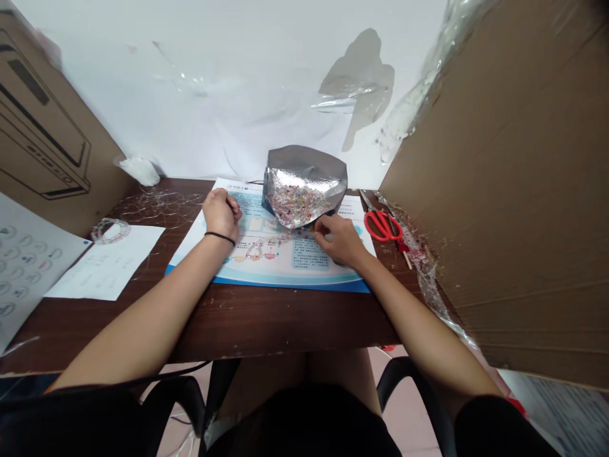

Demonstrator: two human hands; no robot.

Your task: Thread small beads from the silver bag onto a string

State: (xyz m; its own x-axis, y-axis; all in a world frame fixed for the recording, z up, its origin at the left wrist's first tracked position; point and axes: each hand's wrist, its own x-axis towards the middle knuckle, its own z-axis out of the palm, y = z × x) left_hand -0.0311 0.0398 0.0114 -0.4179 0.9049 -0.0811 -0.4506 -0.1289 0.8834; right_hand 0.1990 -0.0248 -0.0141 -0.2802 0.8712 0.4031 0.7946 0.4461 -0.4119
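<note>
My left hand [222, 216] is raised over the left side of a printed sheet [238, 270], its fingers curled closed. Whatever is in its fingers, if anything, is too small or hidden to name. At the lower right edge of an open silver foil bag [309, 164], my right hand [339, 240] has thumb and fingers pinched together. What that pinch holds cannot be made out. Many small multicoloured beads [297, 202] lie in the bag's mouth. A faint pinkish line between the hands could be beads or print on the sheet.
Red-handled scissors [383, 225] lie to the right, beside crumpled clear plastic [428, 273]. Loose clear threads [162, 204] are spread at the left, near a beaded bracelet [110, 231] by a small white paper [107, 266]. Cardboard walls [499, 190] flank the dark table [285, 317].
</note>
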